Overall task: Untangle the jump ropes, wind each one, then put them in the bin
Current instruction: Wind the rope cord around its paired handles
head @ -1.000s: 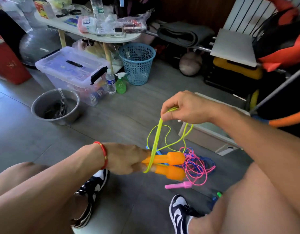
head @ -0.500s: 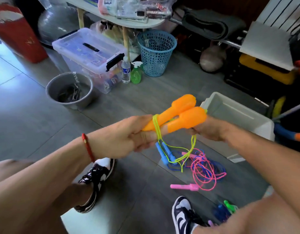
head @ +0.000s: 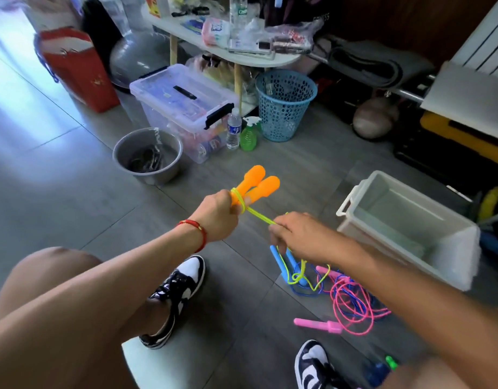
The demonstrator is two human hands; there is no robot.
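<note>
Between both hands point(head: 218, 213), yellow rope point(head: 260, 218)

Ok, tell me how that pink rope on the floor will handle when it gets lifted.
Probably floppy: the pink rope lies in loose, irregular loops on the floor. It may drag the blue rope along, since their cords cross in the same pile. The pink handle looks like rigid plastic and lies apart from the loops, so it is likely the easiest part to grip.

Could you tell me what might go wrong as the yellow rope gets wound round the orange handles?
The yellow rope's loose tail still crosses the blue handles and pink rope on the floor, so pulling with the right hand may drag or retangle them. The wraps sit low on the orange handles by the left hand and might slip off.
</note>
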